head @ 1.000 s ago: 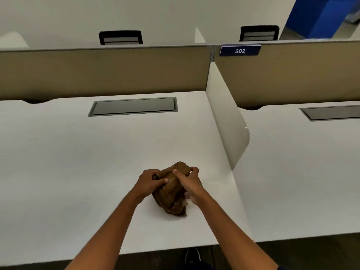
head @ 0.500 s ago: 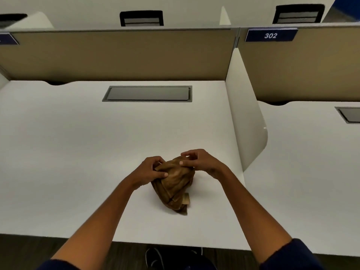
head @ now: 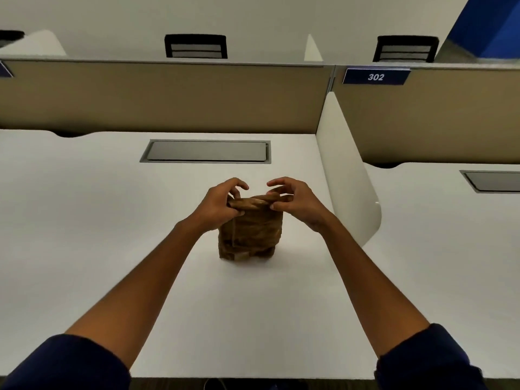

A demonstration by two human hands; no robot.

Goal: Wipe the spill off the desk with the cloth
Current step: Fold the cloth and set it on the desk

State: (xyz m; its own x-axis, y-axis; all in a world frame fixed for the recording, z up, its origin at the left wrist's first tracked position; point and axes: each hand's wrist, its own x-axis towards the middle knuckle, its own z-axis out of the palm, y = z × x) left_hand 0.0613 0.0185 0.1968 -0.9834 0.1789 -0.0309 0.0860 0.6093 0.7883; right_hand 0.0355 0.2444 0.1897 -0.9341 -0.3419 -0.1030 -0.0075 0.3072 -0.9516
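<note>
Containers: I see no open container on the table (head: 84,249); a grey recessed hatch (head: 206,151) sits flush in the surface near the back, lid closed, contents not visible. A second hatch (head: 495,181) of the same kind sits in the neighbouring table to my right, also closed.
Cloth: a brown cloth (head: 250,229), crumpled and bunched, hangs from my grip with its upper edge stretched level between my two hands. Its lower end touches the table or hangs just above it; I cannot tell which. A paler tag or hem shows at the bottom edge.
Cloth position: middle of the table, in front of the hatch, left of the white side divider (head: 346,175).
Left hand (head: 222,202): thumb and fingers curled, pinching the left end of the cloth's upper edge.
Right hand (head: 292,199): fingers curled, pinching the right end of the same edge.
Spill: I cannot make out any on the white surface.
Surroundings: a tan back panel (head: 168,99) runs behind the table; a blue plate (head: 375,76) reading 302 is fixed on the panel to the right. Two black chair backs (head: 196,46) show beyond.
Sleeves: dark blue, pushed up both forearms.
</note>
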